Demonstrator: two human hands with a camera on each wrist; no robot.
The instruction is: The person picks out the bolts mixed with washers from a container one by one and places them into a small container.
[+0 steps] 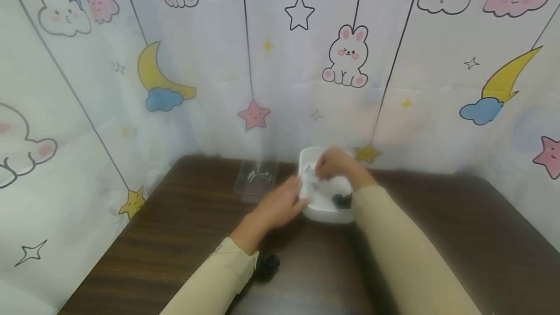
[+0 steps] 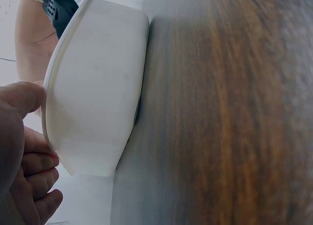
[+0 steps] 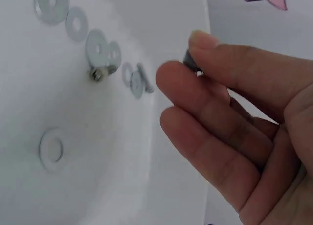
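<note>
My left hand (image 1: pixel 280 203) grips the left rim of a white plastic tub (image 1: pixel 328 216), thumb and fingers at its edge in the left wrist view. Over the tub is my right hand (image 1: pixel 337 163), which pinches a small dark metal piece (image 3: pixel 190 62) between thumb and index finger; its exact kind is mostly hidden. Inside the tub lie several flat metal washers (image 3: pixel 51 6), a short screw (image 3: pixel 98 73) and a thin screw or pin (image 3: pixel 145 78). One larger washer (image 3: pixel 51 149) lies apart from the others.
Left of the tub, a shallow clear plastic tray (image 1: pixel 245 188) holds several small metal screws (image 1: pixel 258 176). Both stand near the back of a dark wooden table (image 1: pixel 175 237). A patterned white curtain (image 1: pixel 288 77) hangs behind it.
</note>
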